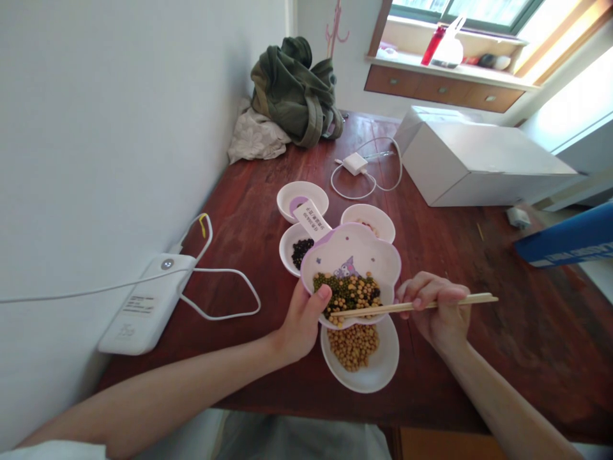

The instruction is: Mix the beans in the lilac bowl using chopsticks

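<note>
My left hand (304, 319) grips the rim of a flower-shaped bowl (373, 246) with a purple edge and a cartoon print, tilted toward me. Mixed green, yellow and dark beans (352, 291) lie in its lower part. In my right hand (438, 306) is a pair of wooden chopsticks (397, 308), their tips among the beans. Partly under the bowl, a white bowl (390, 364) holds yellow soybeans (354, 348). Behind are a bowl of black beans (301, 250), a bowl with a purple patch inside (313, 191) and a bowl with a few reddish bits (383, 220). A white printed label (313, 220) lies across the left bowls.
A white power bank (146, 306) with cables lies by the left wall. A white charger (355, 163) with a looped cable sits farther back. Beyond are a green bag (294, 89), a cloth (258, 137) and a large white box (483, 156). A blue object (569, 236) juts in at right.
</note>
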Action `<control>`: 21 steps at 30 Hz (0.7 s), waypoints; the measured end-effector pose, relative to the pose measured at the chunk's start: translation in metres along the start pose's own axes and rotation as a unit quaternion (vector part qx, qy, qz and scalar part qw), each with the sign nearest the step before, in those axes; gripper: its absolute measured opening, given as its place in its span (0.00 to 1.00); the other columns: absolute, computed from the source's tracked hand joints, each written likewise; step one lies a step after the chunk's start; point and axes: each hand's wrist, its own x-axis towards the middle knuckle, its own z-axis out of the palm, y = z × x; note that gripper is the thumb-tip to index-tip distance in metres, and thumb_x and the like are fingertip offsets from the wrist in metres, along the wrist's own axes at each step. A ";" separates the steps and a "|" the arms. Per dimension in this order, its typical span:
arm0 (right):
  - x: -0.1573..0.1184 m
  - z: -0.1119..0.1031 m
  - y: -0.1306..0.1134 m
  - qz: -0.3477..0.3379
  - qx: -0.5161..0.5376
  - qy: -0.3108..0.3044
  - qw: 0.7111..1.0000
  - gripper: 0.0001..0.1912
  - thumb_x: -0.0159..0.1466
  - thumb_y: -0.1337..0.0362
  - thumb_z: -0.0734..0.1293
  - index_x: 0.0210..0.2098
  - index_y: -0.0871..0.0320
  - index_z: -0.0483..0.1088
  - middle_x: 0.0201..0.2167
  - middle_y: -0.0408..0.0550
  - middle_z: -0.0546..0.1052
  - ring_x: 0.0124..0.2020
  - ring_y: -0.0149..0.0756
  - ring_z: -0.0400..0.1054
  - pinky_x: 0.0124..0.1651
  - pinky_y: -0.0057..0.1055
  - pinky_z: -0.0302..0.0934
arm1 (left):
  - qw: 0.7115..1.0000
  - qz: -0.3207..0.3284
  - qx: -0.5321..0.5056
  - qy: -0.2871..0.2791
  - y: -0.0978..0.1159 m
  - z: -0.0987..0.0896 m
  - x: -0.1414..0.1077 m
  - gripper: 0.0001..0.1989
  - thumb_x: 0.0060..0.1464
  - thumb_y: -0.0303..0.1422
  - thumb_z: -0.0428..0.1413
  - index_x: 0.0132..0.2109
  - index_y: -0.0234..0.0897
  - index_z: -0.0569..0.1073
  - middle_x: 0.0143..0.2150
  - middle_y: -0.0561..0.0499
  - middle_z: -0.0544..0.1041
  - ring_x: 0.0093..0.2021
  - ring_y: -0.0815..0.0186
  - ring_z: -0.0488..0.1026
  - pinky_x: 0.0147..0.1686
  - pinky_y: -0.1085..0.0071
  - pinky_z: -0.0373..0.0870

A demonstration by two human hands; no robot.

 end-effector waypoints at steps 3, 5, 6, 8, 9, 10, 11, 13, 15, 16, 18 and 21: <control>0.000 0.000 0.000 -0.004 -0.002 -0.017 1.000 0.29 0.73 0.42 0.70 0.26 0.56 0.84 0.22 0.49 0.78 0.21 0.36 0.75 0.21 0.31 0.73 | 1.000 -0.003 0.002 0.005 0.001 0.001 0.000 0.36 0.63 0.57 0.64 0.68 0.39 0.76 0.63 0.39 0.83 0.69 0.44 0.76 0.73 0.47 0.69; 0.001 -0.001 0.000 -0.001 -0.001 -0.026 1.000 0.29 0.73 0.42 0.69 0.26 0.56 0.84 0.22 0.49 0.78 0.20 0.35 0.74 0.21 0.32 0.74 | 1.000 -0.007 0.001 0.006 0.003 0.001 0.000 0.36 0.63 0.57 0.64 0.68 0.39 0.76 0.63 0.39 0.84 0.69 0.44 0.76 0.72 0.47 0.69; 0.001 -0.001 -0.001 0.000 0.000 -0.029 1.000 0.29 0.73 0.42 0.69 0.26 0.56 0.84 0.22 0.49 0.78 0.20 0.35 0.74 0.21 0.32 0.73 | 1.000 -0.008 0.001 0.005 0.004 0.002 0.000 0.36 0.63 0.57 0.64 0.68 0.39 0.76 0.63 0.39 0.84 0.69 0.44 0.76 0.72 0.47 0.69; 0.001 -0.001 -0.001 0.002 0.005 -0.034 0.999 0.28 0.73 0.43 0.70 0.27 0.56 0.85 0.23 0.50 0.79 0.21 0.36 0.75 0.19 0.30 0.72 | 1.000 -0.010 -0.006 0.000 0.005 0.003 0.000 0.35 0.63 0.56 0.64 0.68 0.39 0.76 0.62 0.39 0.84 0.68 0.44 0.77 0.71 0.48 0.71; 0.002 -0.001 -0.001 0.004 0.007 -0.036 0.999 0.28 0.73 0.43 0.70 0.27 0.56 0.85 0.23 0.50 0.79 0.22 0.36 0.76 0.18 0.29 0.71 | 1.000 -0.009 -0.011 -0.004 0.005 0.003 0.000 0.35 0.64 0.56 0.64 0.68 0.39 0.76 0.62 0.39 0.84 0.68 0.44 0.77 0.70 0.48 0.72; 0.002 -0.001 -0.001 0.007 0.009 -0.038 0.999 0.28 0.72 0.43 0.70 0.28 0.56 0.85 0.23 0.50 0.79 0.22 0.37 0.77 0.17 0.29 0.70 | 1.000 -0.008 -0.015 -0.007 0.005 0.003 0.000 0.35 0.64 0.56 0.64 0.68 0.39 0.76 0.62 0.39 0.84 0.68 0.43 0.77 0.70 0.48 0.72; 0.002 -0.001 -0.001 0.010 0.012 -0.039 0.999 0.27 0.72 0.43 0.70 0.28 0.56 0.85 0.23 0.50 0.79 0.22 0.37 0.77 0.16 0.28 0.70 | 1.000 -0.008 -0.017 -0.008 0.005 0.004 -0.001 0.35 0.64 0.56 0.64 0.68 0.39 0.76 0.62 0.38 0.84 0.67 0.43 0.78 0.69 0.48 0.73; 0.002 -0.001 -0.001 0.018 0.016 -0.042 0.999 0.28 0.72 0.42 0.70 0.28 0.57 0.85 0.23 0.50 0.79 0.22 0.37 0.77 0.15 0.27 0.69 | 1.000 -0.010 -0.017 -0.008 0.005 0.004 -0.001 0.36 0.63 0.56 0.65 0.68 0.39 0.76 0.63 0.38 0.84 0.67 0.43 0.78 0.69 0.48 0.74; 0.002 -0.001 0.000 0.026 0.018 -0.041 0.999 0.28 0.72 0.42 0.70 0.27 0.57 0.85 0.23 0.50 0.79 0.22 0.37 0.77 0.14 0.27 0.69 | 1.000 -0.014 -0.015 -0.003 0.004 0.003 -0.001 0.36 0.63 0.56 0.65 0.69 0.39 0.76 0.63 0.38 0.83 0.67 0.43 0.78 0.69 0.48 0.73; 0.001 -0.001 0.001 0.031 0.022 -0.039 0.999 0.28 0.72 0.42 0.70 0.27 0.57 0.84 0.23 0.50 0.78 0.22 0.37 0.77 0.14 0.26 0.69 | 1.000 -0.014 -0.014 -0.001 0.004 0.003 -0.001 0.36 0.63 0.56 0.65 0.68 0.39 0.76 0.64 0.39 0.83 0.68 0.44 0.77 0.70 0.48 0.72; 0.001 0.000 0.002 0.044 0.036 -0.029 0.998 0.29 0.72 0.41 0.70 0.26 0.56 0.83 0.23 0.49 0.77 0.23 0.37 0.77 0.15 0.26 0.68 | 1.000 -0.012 -0.013 0.002 0.003 0.003 -0.001 0.36 0.63 0.56 0.65 0.68 0.40 0.76 0.64 0.39 0.83 0.69 0.44 0.76 0.71 0.48 0.70; 0.002 -0.002 0.001 0.059 0.057 0.003 0.997 0.30 0.73 0.41 0.69 0.24 0.55 0.81 0.22 0.46 0.75 0.22 0.35 0.75 0.15 0.26 0.67 | 1.000 -0.007 -0.004 0.000 0.004 0.002 -0.001 0.35 0.63 0.56 0.64 0.68 0.39 0.76 0.63 0.39 0.84 0.69 0.44 0.76 0.73 0.48 0.69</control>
